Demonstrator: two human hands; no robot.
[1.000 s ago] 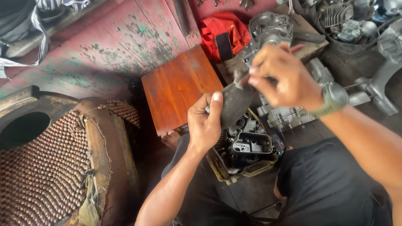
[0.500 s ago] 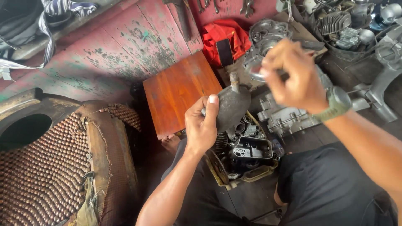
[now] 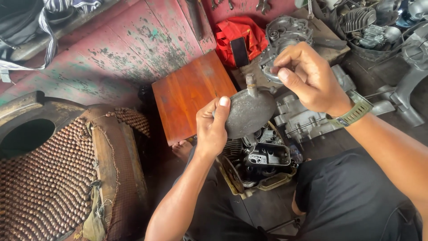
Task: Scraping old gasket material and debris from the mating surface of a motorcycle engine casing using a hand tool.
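Grey metal cover [image 3: 249, 114] gripped at its left edge by my left hand [image 3: 213, 129]; my right hand [image 3: 307, 78], fingertips pinched shut, hovers clear above its stub.

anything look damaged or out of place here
The beaded seat cover is torn at its edge, with the backing frayed. The red bench has paint flaking off. The left hand holds a dull, grimy round metal part; the right hand pinches something small above it. Nothing looks spilled.
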